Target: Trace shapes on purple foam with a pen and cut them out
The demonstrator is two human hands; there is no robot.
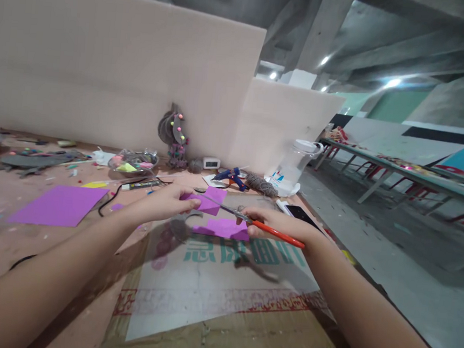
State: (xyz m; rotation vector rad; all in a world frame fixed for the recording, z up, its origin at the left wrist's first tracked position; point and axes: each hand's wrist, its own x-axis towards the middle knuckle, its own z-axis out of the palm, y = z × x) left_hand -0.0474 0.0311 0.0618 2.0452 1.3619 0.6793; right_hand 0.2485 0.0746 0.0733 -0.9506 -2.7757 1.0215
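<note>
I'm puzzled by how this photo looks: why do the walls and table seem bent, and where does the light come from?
Head view: a wide lens bows the white board and stretches both forearms at the edges; ceiling lamps glare at upper right; the left hand and purple piece cast a shadow on the printed sheet; the scissors look slightly soft.

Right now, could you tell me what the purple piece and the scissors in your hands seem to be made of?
The purple piece looks like matte craft foam or thick paper: flat colour, no shine. The scissors seem to have metal blades, grey and thin, with glossy orange-red plastic handles.
</note>
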